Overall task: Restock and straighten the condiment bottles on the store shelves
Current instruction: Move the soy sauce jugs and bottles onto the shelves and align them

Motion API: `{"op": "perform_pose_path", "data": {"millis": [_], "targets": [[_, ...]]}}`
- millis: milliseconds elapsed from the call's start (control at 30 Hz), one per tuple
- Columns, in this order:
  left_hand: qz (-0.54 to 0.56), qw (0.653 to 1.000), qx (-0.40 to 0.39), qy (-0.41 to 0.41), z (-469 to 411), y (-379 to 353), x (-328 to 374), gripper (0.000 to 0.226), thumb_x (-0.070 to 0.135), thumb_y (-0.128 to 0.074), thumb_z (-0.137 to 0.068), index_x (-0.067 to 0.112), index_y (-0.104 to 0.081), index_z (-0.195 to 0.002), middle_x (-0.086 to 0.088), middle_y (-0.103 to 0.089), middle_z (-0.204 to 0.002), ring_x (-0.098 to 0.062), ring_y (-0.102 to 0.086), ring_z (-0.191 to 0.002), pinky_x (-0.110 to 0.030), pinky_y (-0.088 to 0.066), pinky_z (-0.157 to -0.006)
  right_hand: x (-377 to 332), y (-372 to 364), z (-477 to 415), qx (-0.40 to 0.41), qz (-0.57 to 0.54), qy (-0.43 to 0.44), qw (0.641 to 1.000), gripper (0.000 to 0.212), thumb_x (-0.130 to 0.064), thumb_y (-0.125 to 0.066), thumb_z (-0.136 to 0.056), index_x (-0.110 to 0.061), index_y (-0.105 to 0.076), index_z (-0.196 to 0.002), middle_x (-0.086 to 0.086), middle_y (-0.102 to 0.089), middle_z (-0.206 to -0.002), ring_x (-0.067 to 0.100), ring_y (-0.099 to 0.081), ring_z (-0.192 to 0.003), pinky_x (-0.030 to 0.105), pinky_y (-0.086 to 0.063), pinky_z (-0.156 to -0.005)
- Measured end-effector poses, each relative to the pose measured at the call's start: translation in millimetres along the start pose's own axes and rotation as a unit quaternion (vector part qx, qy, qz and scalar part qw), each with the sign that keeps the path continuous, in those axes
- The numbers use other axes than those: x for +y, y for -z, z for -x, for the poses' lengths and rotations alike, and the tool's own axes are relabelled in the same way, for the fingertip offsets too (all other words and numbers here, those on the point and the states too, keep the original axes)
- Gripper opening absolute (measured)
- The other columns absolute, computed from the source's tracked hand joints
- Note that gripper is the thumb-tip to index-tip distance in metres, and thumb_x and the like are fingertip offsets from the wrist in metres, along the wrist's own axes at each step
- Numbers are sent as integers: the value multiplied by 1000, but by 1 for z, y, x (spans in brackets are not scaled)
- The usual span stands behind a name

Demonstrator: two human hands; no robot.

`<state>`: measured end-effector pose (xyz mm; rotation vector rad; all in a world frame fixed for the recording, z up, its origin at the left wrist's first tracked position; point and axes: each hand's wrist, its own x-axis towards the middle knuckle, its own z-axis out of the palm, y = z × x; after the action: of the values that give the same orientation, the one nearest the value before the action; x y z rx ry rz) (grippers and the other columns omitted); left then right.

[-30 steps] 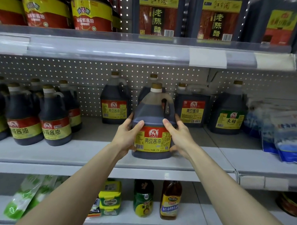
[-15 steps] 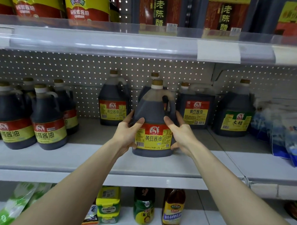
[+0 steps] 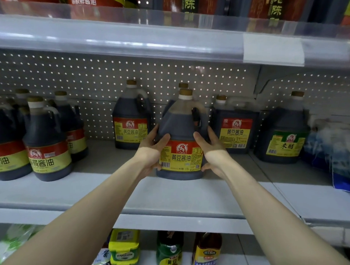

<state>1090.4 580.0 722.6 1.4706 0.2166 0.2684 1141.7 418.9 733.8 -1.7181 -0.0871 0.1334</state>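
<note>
A large dark soy sauce jug (image 3: 180, 130) with a red and yellow label and a tan cap stands upright on the grey middle shelf (image 3: 152, 198), label facing me. My left hand (image 3: 151, 153) grips its left side, thumb on the label's front. My right hand (image 3: 212, 151) grips its right side the same way. Another jug's cap (image 3: 183, 85) shows directly behind it. Similar jugs stand on either side, one on the left (image 3: 131, 122) and a squarer one on the right (image 3: 235, 126).
Several soy sauce jugs (image 3: 45, 144) crowd the shelf's left end. A green-labelled vinegar jug (image 3: 283, 136) and blue bags (image 3: 341, 158) are at the right. The upper shelf edge (image 3: 167, 41) overhangs. Small bottles (image 3: 206, 252) and tubs (image 3: 124, 249) fill the lower shelf.
Both hands have slid the jug back from the shelf's front edge toward the rear row. The view has come closer to the shelf.
</note>
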Motion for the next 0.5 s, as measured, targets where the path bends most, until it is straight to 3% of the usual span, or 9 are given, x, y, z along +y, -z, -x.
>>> {"op": "perform_pose_path", "data": {"millis": [233, 367, 500], "targets": [[-29, 1000, 9, -4, -15, -1, -2, 66, 35, -59, -93, 38, -26, -150, -4, -57, -134, -32, -59, -114, -67, -49, -85, 2, -1, -11, 0, 0, 17, 1000, 68, -42, -54, -95, -39, -16, -152, 1, -36, -153, 36, -41, -134, 65, -44, -90], [-50, 999, 16, -11, -25, -2, -2, 64, 37, -57, -94, 39, -24, -149, -2, -58, -131, -27, -63, -100, -54, -57, -73, 2, -2, -17, -2, 6, 24, 1000, 67, -42, -53, -96, -39, -16, -152, 1, -36, -152, 35, -41, -134, 60, -48, -83], [-59, 998, 20, -7, -32, -2, -3, 62, 38, -56, -95, 40, -26, -149, 0, -58, -129, -25, -62, -94, -46, -55, -65, 4, -2, -23, -2, -1, 26, 1000, 68, -40, -53, -97, -39, -15, -152, 2, -35, -153, 33, -41, -134, 61, -44, -93]]}}
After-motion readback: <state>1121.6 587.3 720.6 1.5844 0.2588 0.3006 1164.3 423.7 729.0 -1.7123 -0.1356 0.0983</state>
